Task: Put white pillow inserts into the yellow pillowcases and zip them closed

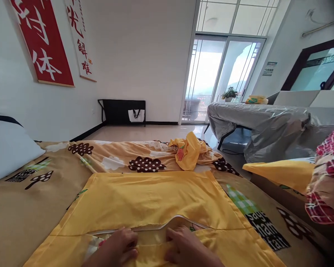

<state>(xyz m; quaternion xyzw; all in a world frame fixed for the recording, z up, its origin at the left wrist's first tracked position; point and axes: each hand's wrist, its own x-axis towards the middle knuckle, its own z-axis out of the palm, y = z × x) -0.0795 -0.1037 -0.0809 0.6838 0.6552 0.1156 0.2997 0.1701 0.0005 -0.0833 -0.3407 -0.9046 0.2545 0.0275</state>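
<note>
A yellow pillowcase (144, 193) lies spread on the bed, with a long zippered slit (178, 216) gaping across it. Both my hands are at the slit, fingers curled on the cloth of its near edge. My left hand (118, 246) is closed on the left part, beside a patch of whitish cloth with red. To the right, my right hand (185, 246) is closed on the same edge, near a printed green leaf and pink shape inside the opening. My fingertips are partly hidden.
Crumpled yellow cloth (190, 152) lies on the patterned bedsheet (19, 207) beyond the pillowcase. A white pillow (11, 148) is at left. At right, a person's plaid sleeve (330, 178) is near another yellow cloth (281, 172). Behind stands a table under silver covering (256, 115).
</note>
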